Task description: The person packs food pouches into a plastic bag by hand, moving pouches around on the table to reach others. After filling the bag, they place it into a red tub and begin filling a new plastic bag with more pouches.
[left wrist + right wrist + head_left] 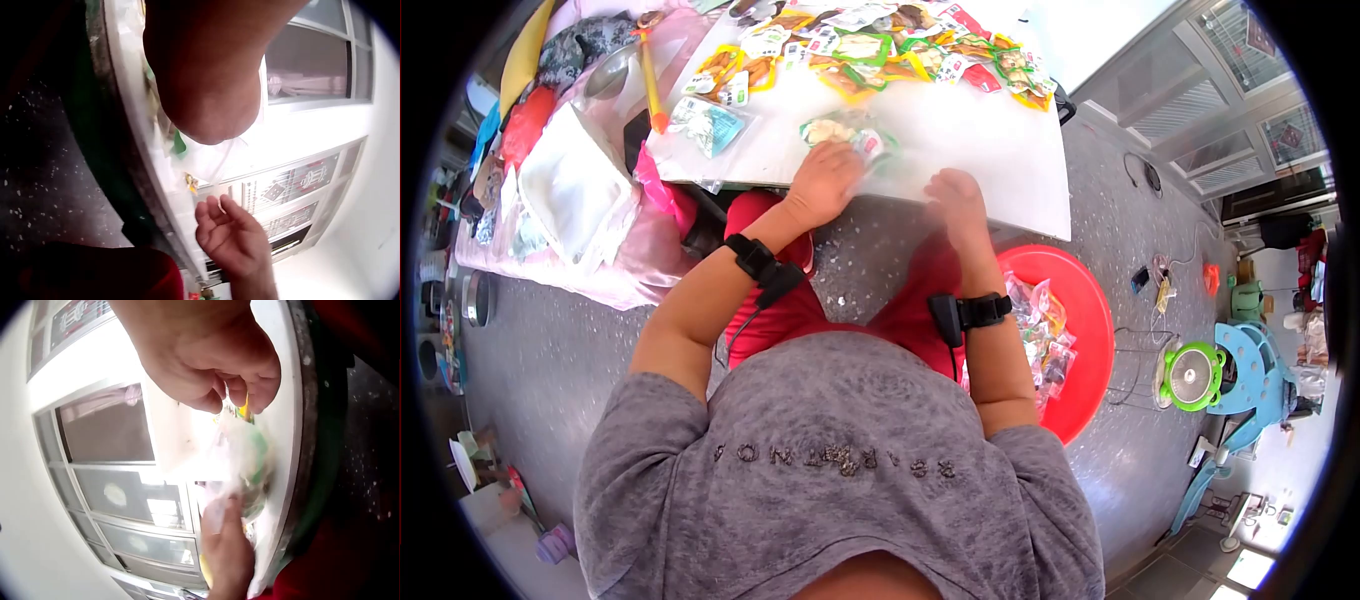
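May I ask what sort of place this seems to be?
Probably a room in a home, perhaps doubling as a workspace: pink cloth is spread at the left, a green fan is at the right, and many packets lie on the white table.

Beyond the right hand (958, 208), a hand could pass over the right part of the white rectangular surface (1010, 150). The spread of colourful plastic packets (862, 48) blocks its far side; the left hand (825, 185) and a transparent, green-marked plastic packet (870, 143) block the near middle.
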{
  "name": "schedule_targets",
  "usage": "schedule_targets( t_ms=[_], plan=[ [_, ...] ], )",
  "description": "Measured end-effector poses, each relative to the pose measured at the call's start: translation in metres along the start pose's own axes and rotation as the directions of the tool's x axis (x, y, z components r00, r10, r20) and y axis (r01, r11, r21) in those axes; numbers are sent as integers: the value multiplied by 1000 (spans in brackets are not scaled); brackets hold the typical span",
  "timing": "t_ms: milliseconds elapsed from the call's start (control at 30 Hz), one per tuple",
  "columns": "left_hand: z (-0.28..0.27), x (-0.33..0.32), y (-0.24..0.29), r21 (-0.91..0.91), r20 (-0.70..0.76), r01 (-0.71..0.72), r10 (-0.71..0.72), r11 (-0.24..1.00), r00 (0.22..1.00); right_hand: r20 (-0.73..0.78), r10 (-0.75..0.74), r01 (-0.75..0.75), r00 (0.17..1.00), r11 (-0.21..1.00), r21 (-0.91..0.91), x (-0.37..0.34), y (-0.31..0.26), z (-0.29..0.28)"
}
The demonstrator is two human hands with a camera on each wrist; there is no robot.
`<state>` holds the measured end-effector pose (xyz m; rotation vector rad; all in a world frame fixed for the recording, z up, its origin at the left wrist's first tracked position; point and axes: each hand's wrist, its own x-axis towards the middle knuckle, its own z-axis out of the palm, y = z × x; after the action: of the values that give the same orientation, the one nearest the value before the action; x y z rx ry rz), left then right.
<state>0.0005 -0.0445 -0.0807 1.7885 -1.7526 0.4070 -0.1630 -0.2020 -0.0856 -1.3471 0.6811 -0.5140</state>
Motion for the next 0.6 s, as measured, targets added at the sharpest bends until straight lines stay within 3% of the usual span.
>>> schedule_targets(
  t_ms=[67,100,133,233,333,400,433,500,533,600],
  plan=[
    [-9,10,-6,-94,-129,21,-33,995,991,8,-202,198,979,956,-217,5,-7,1],
    [-13,14,-10,-141,-192,27,-54,990,980,41,-323,318,945,889,-328,9,-13,4],
    [-19,16,-14,-159,-164,96,-122,983,979,89,-435,428,896,795,-429,12,-19,7],
    [-46,32,-16,-451,24,408,-446,794,895,162,-452,471,877,746,-470,22,-45,18],
    [-63,42,-27,-686,124,433,-492,585,861,187,-492,517,851,719,-465,29,-69,28],
    [-80,48,-20,-756,219,504,-563,419,797,206,-446,491,871,763,-420,28,-83,33],
    [-83,48,-18,-832,256,469,-545,297,798,215,-420,472,881,786,-399,26,-87,35],
    [-86,45,-13,-921,327,389,-495,24,805,262,-332,375,906,918,-133,14,-90,39],
    [-90,44,-5,-934,338,352,-458,-58,822,292,-289,302,912,953,2,8,-89,40],
    [-94,39,6,-941,339,303,-449,-153,826,414,-197,219,889,976,-4,5,-85,37]
  ],
)
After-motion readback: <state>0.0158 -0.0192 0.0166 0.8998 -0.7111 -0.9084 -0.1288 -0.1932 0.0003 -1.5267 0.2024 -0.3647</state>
